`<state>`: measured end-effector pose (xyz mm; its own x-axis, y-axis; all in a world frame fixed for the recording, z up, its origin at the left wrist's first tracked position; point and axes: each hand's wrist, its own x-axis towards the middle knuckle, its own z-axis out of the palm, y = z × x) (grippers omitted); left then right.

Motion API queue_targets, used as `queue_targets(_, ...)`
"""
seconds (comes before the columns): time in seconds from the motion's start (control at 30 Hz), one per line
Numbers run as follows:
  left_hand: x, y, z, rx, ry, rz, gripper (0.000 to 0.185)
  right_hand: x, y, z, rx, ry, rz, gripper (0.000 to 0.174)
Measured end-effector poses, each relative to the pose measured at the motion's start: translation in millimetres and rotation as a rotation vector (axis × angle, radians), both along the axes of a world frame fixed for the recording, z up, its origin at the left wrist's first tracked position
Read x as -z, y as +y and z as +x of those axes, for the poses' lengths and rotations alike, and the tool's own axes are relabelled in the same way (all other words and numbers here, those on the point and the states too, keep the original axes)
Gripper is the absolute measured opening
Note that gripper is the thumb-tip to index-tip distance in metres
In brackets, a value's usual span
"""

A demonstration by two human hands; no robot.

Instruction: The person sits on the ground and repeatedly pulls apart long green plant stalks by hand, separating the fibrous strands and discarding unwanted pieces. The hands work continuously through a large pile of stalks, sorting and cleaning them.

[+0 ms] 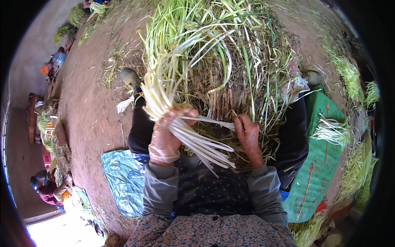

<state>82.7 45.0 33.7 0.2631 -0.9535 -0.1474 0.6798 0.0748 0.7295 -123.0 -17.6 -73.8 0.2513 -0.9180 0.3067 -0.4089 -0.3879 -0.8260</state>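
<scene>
My left hand [168, 132], in a thin clear plastic glove, is closed around a bunch of long white stalks [200, 140]. Their pale yellow-green leaves rise above the fist towards the heap, and the cut or root ends fan out to the lower right. With its thumb and fingertips, my right hand [245, 131] pinches one pale strand that stretches across from the bunch. Beyond both hands lies a large heap of green and white leafy stalks [185, 34] with brown, dry plant matter on its near side.
A green woven sack [311, 185] at the right bears a small pile of white stalks [330, 131] and some writing. A blue-green plastic sheet [122, 182] lies at the left. Shoes [129, 77] flank the heap. Another person [46, 188] sits at the far lower left.
</scene>
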Motion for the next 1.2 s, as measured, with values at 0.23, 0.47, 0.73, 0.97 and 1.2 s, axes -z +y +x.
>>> queue_targets(0.23,-72.5,-8.2,48.2,0.12,0.5,-0.477,0.01,49.9,2.8,-21.9,-0.065,0.488,-0.042,0.018)
queue_targets(0.47,-21.1,6.0,35.8,0.071,0.139,-0.24,0.039,-26.9,3.6,-11.2,-0.27,0.377,-0.037,0.033)
queue_targets(0.73,9.7,76.4,11.1,0.183,0.304,0.079,0.069,-72.9,17.2,56.8,-0.564,-0.511,0.778,0.039)
queue_targets(0.97,18.1,91.2,4.7,0.336,0.281,0.088,0.073,-106.6,-54.2,119.1,-0.402,-0.694,0.767,0.057)
queue_targets(1.2,29.8,96.6,6.9,0.267,0.42,0.068,0.076,-96.1,-71.2,61.1,-0.275,-0.328,0.655,0.067)
